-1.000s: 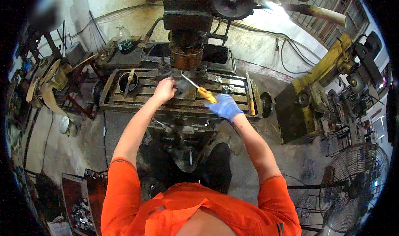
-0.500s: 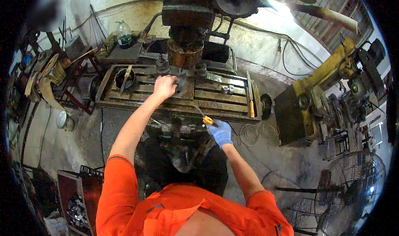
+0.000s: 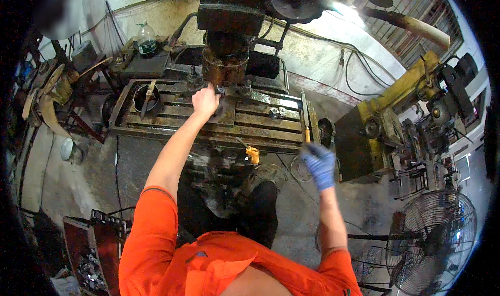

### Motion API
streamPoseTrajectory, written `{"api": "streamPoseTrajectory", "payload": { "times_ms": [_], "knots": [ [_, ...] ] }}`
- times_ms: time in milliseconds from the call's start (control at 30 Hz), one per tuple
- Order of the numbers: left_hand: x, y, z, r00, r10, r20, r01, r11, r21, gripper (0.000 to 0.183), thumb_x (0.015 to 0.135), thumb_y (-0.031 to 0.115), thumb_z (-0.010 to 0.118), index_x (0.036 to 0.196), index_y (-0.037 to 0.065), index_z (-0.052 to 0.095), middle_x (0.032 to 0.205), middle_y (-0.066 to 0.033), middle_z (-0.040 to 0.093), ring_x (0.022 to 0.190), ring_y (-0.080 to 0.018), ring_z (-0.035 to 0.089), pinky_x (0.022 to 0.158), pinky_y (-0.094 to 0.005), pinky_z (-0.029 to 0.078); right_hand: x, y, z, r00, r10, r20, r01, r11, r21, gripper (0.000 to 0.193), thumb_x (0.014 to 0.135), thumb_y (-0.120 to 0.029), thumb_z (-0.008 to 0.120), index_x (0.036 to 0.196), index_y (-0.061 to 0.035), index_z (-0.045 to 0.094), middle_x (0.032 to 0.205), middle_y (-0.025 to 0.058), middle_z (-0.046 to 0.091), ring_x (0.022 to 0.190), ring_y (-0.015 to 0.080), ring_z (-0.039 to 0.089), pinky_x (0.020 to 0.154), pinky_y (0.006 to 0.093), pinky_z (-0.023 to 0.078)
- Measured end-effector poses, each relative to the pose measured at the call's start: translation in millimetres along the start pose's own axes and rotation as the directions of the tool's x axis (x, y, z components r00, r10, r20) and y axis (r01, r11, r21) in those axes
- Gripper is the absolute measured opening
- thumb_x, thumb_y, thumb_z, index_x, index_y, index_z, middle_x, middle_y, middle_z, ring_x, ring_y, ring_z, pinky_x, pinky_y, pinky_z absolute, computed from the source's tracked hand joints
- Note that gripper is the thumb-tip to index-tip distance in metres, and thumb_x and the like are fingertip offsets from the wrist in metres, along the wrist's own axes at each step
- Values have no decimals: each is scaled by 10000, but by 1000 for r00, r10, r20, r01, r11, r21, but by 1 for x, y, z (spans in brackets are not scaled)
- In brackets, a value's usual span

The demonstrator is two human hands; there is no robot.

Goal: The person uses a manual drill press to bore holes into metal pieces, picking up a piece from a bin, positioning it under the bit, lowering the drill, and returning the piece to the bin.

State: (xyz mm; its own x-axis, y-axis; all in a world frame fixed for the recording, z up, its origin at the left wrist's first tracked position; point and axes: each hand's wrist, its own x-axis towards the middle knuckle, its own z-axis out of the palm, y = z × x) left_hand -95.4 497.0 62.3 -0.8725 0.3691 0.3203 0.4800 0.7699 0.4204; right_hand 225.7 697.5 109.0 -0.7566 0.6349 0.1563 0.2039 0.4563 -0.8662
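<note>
My bare left hand (image 3: 205, 102) is closed at a small metal part (image 3: 221, 91) below the milling machine's spindle (image 3: 225, 67); its fingertips are partly hidden. My right hand (image 3: 319, 166), in a blue glove with dark fingertips, is at the handle end of a long file (image 3: 307, 132). Motion blur hides whether its fingers grip the handle. The file lies along the right end of the slotted machine table (image 3: 179, 120). A yellow tool with a thin metal rod (image 3: 252, 155) is at the table's front edge, apart from both hands.
On the table, a dark pot (image 3: 137, 99) with a brush (image 3: 150, 91) stands at the left, small metal blocks (image 3: 276, 112) at the right. A plastic bottle (image 3: 147, 42) stands behind. A large fan (image 3: 432, 244) is at lower right, a yellow-and-dark machine (image 3: 364, 134) at right.
My right hand has left the yellow tool at the table's front and moved right to the file's handle. My left hand has shifted slightly, its thumb now pointing up toward the spindle.
</note>
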Motion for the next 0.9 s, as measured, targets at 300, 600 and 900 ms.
{"api": "streamPoseTrajectory", "payload": {
  "times_ms": [300, 600, 900],
  "knots": [
    [10, -28, 3, 998, -51, 48, 57, 990, -133, 315, 670, 266, 673, 874, 34, 609, 835, -175, 617, 833, -338, 593, 718, -424, 483, 115, -261, -131, 364, -873, -325, 905, 248, 346, 361, 863, -187, 462, 1173, -5, 481, 1158, 146, 515, 1047, 234, 511, 937, 412, 398],
    [16, -27, 10, 996, -78, 42, 82, 990, -114, 330, 648, 295, 700, 765, 1, 605, 804, -184, 617, 813, -342, 592, 701, -423, 477, 54, -203, -82, 349, -779, -521, 886, 455, -86, 265, 882, -259, 398, 769, -31, 473, 860, 121, 548, 954, 308, 539, 923, 451, 379],
    [14, -19, 6, 996, -93, 12, 94, 988, -121, 328, 643, 292, 713, 762, 7, 602, 819, -188, 616, 820, -345, 592, 696, -425, 478, 37, -183, -56, 313, -766, -561, 684, 592, -426, 317, 883, -270, 374, 760, -2, 491, 814, 122, 550, 907, 306, 557, 885, 425, 390]
  ]
}}
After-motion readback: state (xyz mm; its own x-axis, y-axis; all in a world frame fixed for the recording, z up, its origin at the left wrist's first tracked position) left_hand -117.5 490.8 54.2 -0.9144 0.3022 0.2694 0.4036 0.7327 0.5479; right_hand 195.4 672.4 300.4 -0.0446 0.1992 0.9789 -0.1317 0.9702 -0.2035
